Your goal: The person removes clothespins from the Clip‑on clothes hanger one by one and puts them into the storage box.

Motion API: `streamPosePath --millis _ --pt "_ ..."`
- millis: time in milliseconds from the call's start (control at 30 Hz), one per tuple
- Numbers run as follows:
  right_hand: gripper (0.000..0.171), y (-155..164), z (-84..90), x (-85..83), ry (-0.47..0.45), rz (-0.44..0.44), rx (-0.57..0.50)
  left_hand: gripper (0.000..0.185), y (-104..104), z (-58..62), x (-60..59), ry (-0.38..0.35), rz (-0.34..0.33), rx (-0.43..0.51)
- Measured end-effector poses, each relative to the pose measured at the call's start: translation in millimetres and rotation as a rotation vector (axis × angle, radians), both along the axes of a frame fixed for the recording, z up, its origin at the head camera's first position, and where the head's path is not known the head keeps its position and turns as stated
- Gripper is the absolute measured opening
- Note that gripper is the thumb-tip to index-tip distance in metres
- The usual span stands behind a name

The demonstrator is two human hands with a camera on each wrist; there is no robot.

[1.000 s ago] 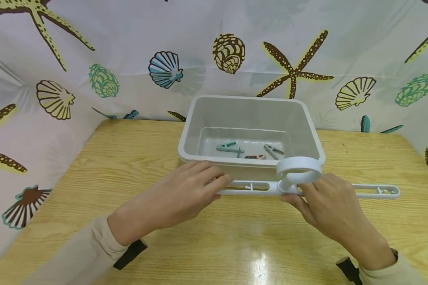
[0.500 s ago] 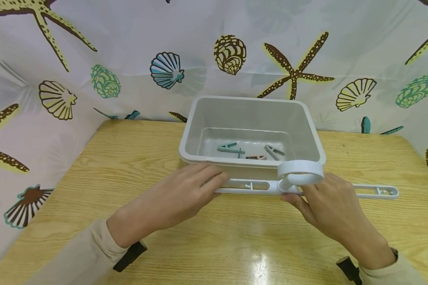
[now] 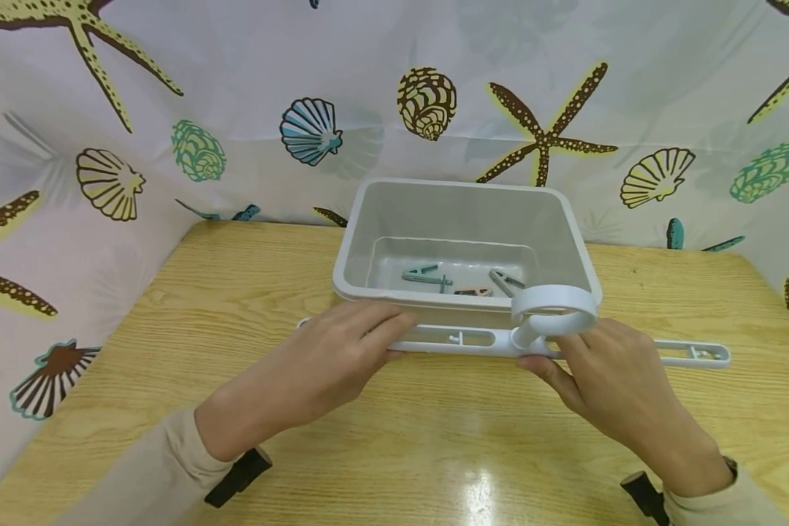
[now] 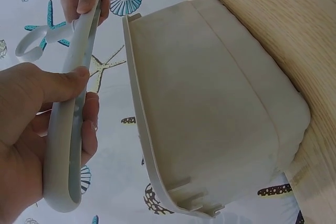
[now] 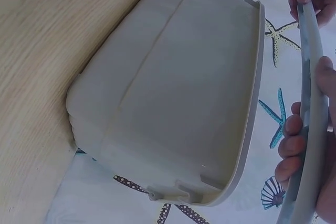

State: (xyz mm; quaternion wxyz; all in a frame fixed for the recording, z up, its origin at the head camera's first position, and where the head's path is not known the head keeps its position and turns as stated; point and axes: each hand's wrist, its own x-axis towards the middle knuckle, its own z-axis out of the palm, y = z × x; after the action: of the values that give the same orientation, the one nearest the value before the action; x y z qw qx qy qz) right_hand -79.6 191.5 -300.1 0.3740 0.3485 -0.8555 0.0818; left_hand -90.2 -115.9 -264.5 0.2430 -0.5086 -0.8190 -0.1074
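Note:
A white plastic clothes hanger (image 3: 502,343) with slotted arms and a round loop hook (image 3: 555,298) is held level in front of the grey bin. My left hand (image 3: 332,358) grips its left arm, and a bit of the left tip shows beyond the knuckles. Just right of the hook's base, my right hand (image 3: 614,380) grips the other arm. In the left wrist view, thumb and fingers wrap the hanger bar (image 4: 59,145) from both sides. The right wrist view likewise shows curled fingers (image 5: 292,145) round it.
The grey bin (image 3: 447,298) stands on the wooden table (image 3: 434,453), behind the hanger. Inside lie a green clothespin (image 3: 424,277), a grey clothespin (image 3: 502,283) and a pinkish clothespin (image 3: 473,292). A seashell-print curtain (image 3: 237,88) encloses the back and sides.
My left hand has slid slightly left and up, and the hanger's left side has tilted up a little. The right hand keeps its grip in nearly the same place.

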Motion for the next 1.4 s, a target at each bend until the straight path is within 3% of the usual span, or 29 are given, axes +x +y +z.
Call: streamPosePath --millis 267,900,1233,1400 --pt "0.053 1.1 2.3 -0.1 0.032 0.012 -0.008 0.038 -1.0 2.7 1.0 -0.022 0.027 0.004" --pt "0.051 8.5 7.0 0.3 0.006 0.018 -0.015 0.039 -7.6 4.7 -2.6 -0.101 0.036 0.031" --pt "0.053 11.1 6.2 -1.3 0.015 0.003 -0.013 0.042 -12.0 5.0 -6.0 -0.202 0.016 0.058" --pt "0.051 13.7 5.6 -1.3 0.008 -0.002 -0.032 0.052 -16.9 5.7 -6.9 -0.265 0.046 0.054"
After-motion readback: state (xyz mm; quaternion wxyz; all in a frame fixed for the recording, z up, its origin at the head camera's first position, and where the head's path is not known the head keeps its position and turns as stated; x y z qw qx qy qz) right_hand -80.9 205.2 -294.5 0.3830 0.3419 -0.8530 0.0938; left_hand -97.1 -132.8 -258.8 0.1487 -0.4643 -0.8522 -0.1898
